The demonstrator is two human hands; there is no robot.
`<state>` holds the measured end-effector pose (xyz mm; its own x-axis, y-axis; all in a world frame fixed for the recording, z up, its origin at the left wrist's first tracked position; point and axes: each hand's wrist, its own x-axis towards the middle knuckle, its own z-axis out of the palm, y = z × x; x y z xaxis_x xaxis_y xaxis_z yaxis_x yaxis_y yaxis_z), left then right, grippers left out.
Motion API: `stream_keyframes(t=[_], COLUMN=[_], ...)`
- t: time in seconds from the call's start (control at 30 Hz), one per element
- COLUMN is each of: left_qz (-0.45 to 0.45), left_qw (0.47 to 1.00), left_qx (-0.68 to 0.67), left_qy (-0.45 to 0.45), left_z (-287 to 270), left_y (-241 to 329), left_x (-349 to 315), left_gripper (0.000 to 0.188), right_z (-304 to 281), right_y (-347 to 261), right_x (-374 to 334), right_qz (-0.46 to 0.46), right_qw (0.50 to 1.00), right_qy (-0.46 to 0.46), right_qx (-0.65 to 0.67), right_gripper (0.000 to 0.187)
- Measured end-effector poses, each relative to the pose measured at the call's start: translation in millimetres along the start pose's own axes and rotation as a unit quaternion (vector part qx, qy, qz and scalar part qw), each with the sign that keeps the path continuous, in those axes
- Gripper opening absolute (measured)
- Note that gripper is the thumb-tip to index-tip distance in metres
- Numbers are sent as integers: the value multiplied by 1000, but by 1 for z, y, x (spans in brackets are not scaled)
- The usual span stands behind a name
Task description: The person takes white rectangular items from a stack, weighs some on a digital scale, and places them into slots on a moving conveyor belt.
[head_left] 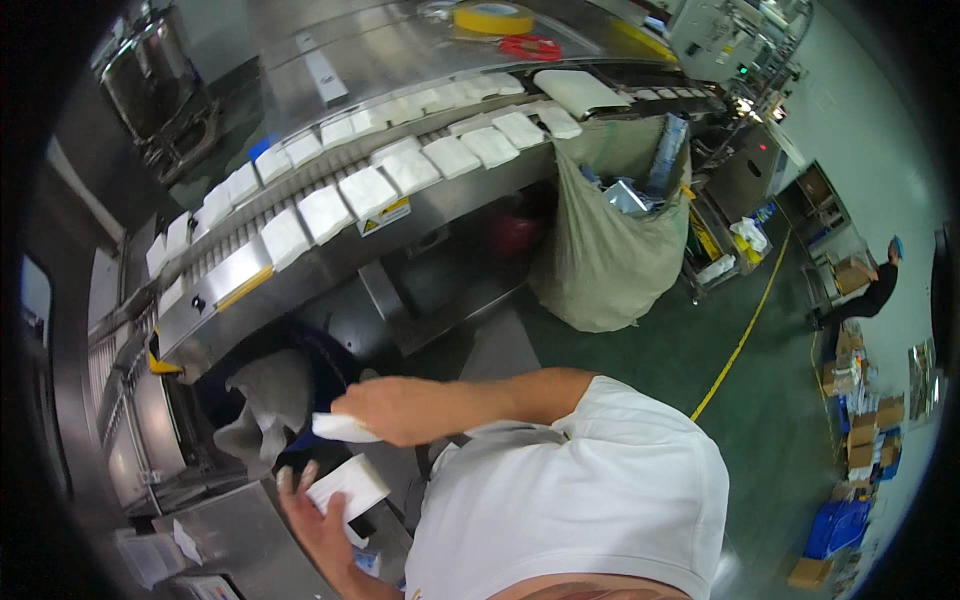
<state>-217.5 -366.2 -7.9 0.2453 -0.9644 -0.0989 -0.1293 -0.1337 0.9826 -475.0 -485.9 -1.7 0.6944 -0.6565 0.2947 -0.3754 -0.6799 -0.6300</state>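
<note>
Your left hand (pixel 318 518) is gripping a white pad (pixel 354 482) under its thumb; your right hand (pixel 393 408) is clutching another white piece (pixel 338 428) just above, near the conveyor (pixel 462 194).

L hand (pixel 320 525) w/ white bundle (pixel 355 482), R hand (pixel 392 410) w/ white piece (pixel 338 428) (white pads (pixel 325 214) along conveyor (pixel 225 280), bkgd).

The folded pads (pixel 352 486) are white, the sack (pixel 612 245) khaki, the tape roll (pixel 493 17) yellow, the floor (pixel 640 365) green with yellow lines (pixel 750 331).
</note>
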Motion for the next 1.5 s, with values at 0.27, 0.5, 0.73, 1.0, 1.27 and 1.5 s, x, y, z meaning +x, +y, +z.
stream_keyframes(t=[0.27, 0.5, 0.73, 1.0, 1.27, 1.5], left_qz=[-5, -68, -23, 65, 104, 96], left_qw=[928, 863, 809, 921, 884, 876], left_qx=[221, 247, 320, 131, 260, 265], left_qy=[300, 434, 492, 361, 373, 391], left_z=[-189, -236, -139, -138, -137, -134], left_y=[-15, -52, 34, -22, -30, -27], left_x=[-118, -187, -137, -63, -60, -57], left_gripper=[75, 76, 99, 75, 46, 34], right_z=[-42, 9, 136, 183, 196, 193], right_y=[48, -24, -108, -104, -104, -92], right_x=[58, 147, 229, 218, 191, 186], right_qz=[-6, -175, -365, -228, -326, -234], right_qw=[957, 946, 861, 863, 903, 903], right_qy=[-119, -159, -268, -362, -223, -236], right_qx=[265, 224, 229, 268, 168, 270], right_gripper=[48, 45, 42, 60, 60, 50])
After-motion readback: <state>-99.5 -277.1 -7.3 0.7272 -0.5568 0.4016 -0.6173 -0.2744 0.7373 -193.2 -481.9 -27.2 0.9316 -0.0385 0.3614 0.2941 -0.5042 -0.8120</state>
